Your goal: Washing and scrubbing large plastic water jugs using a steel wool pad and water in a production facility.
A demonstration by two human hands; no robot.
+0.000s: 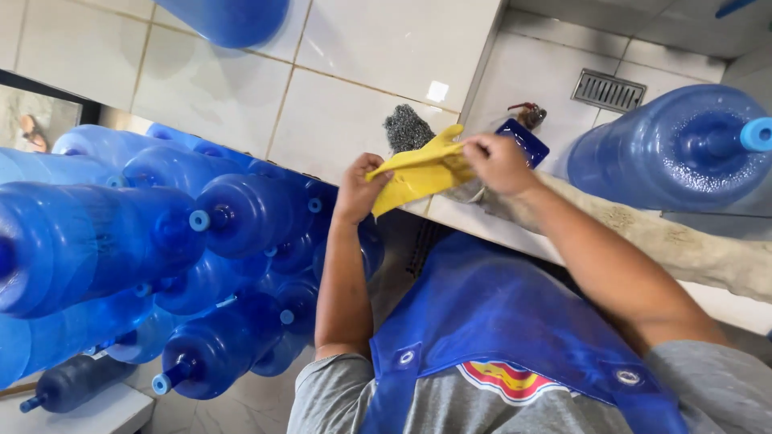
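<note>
Over tiled ledge (450,213), left hand (359,190) and right hand (498,163) seemingly pinch yellow glove (422,171), grip clenched.

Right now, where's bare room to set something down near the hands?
Bare white tile lies beyond the scouring pad, up to the lone jug. The basin floor between blue dish and drain grate is open. Crowded: stacked jugs beside the left hand; both hands hold the yellow glove.
</note>
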